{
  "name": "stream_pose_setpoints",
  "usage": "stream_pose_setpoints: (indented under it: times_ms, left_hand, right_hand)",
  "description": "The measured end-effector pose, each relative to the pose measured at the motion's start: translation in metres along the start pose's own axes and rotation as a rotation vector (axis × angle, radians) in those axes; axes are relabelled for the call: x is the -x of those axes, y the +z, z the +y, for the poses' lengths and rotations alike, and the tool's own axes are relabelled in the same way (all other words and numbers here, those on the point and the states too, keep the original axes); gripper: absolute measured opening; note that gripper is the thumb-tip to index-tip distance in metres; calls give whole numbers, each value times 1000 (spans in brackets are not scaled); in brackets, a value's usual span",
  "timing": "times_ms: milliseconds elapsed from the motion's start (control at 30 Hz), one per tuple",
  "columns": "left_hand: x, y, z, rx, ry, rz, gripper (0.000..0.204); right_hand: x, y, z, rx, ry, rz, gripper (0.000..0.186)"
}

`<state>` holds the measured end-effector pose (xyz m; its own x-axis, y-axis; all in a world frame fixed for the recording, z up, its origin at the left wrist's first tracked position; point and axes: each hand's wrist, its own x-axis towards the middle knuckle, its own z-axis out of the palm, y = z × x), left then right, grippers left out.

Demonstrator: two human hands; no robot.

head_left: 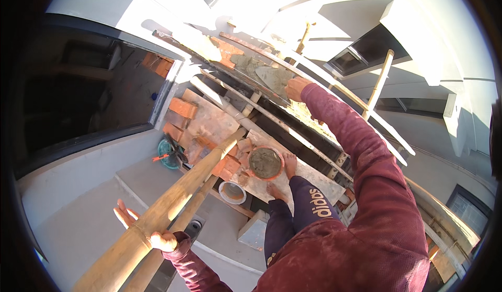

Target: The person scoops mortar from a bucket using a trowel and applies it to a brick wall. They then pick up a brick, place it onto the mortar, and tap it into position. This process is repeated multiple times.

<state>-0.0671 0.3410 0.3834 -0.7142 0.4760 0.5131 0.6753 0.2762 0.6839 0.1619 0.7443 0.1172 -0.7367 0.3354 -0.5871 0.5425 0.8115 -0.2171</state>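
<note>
My right hand [297, 89] is stretched out ahead, closed at the near end of a trowel [274, 77]; its handle is hidden in the fist. The grey blade lies against wet mortar [244, 66] on a narrow ledge with orange bricks [226, 50]. At the lower left, my left hand [163, 241] reaches behind a thick bamboo pole [183, 195]. Its thumb side touches the near side of the pole, and its fingers stick out straight and apart beyond the far side. The pole covers the palm.
An orange tub of mortar [265, 163] stands by my bare feet on a plank [311, 174]. Around it are loose bricks [183, 108], a white bucket [232, 192] and a teal container [168, 153]. Gaps show between the boards and poles. A dark window opening [78, 93] is at left.
</note>
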Motion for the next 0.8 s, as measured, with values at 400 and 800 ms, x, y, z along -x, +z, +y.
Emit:
stream_pose_setpoints:
  times_ms: [400,800]
  left_hand:
    - [1,1,-2,18,12,-34,98]
    - [2,2,-5,50,1,4,99]
  right_hand:
    - [-13,-4,14,175,-113,-120,34]
    - [60,88,52,-201,136,-81,29]
